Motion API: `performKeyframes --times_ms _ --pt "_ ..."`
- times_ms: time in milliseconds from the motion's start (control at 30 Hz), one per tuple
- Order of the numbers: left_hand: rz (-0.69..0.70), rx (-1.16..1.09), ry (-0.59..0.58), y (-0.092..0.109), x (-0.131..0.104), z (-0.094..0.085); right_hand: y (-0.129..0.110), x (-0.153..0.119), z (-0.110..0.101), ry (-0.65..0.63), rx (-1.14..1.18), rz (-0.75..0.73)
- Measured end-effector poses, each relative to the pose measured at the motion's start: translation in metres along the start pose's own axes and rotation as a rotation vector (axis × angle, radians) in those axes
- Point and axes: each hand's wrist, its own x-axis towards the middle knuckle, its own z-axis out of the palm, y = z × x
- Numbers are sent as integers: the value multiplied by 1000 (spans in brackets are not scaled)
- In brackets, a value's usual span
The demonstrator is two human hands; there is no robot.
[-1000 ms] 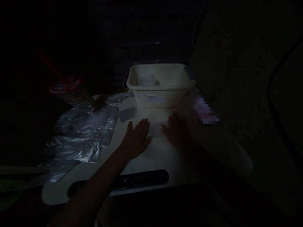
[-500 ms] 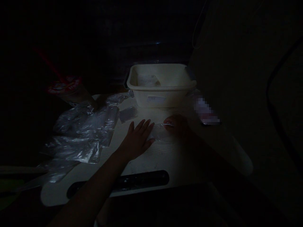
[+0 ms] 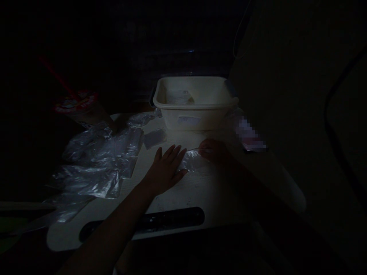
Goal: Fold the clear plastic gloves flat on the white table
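Note:
A small clear plastic bag (image 3: pixel 192 161) lies on the white table (image 3: pixel 174 202). My left hand (image 3: pixel 165 171) rests flat on the bag's left side, its fingers spread. At the bag's upper right edge, my right hand (image 3: pixel 213 151) is closed in a pinch on that edge, which shows as a thin bright line. The dim light hides most of the right fingers. Just beyond my left hand is a flat clear packet (image 3: pixel 155 138).
A cream plastic bin (image 3: pixel 197 118) with clear packets (image 3: pixel 179 97) inside stands at the back. Crumpled plastic bags (image 3: pixel 94 164) are heaped at the left, beside a lidded cup (image 3: pixel 86 109) with a red straw. A phone-like object (image 3: pixel 250 135), blurred out, lies right. The table has a dark slot (image 3: pixel 172 218).
The bag between my hands has shifted and creased, catching more light now. My right hand has moved very slightly, still at the bag's edge. My left hand has stayed in place.

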Motion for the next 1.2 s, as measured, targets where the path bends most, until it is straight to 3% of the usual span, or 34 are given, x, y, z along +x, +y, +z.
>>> performKeyframes --times_ms 133,233,400,500,667,767,867,1067,1200 --pt "-22 -80 11 0 0 -1 -2 0 -2 -2 169 87" --pt "-53 -287 62 -3 1 -3 -5 0 -4 30 282 105" --pt "-256 -1106 200 -14 6 -4 -10 2 -3 -33 481 125" --pt "-339 -1425 132 -17 10 -6 -12 0 0 -173 587 128" --pt "-284 -1388 -148 -17 9 -10 -18 -1 5 -275 686 126" --pt "-274 -1330 -193 -16 8 -10 -20 -1 6 -245 701 144" --pt "-349 -1368 -120 -16 9 -7 -20 -1 7 -174 764 189" --pt "-572 -1629 180 -12 13 -3 -19 0 15 -161 1079 367" --pt "-580 -1648 213 -10 13 -3 -19 1 17 -148 957 430"
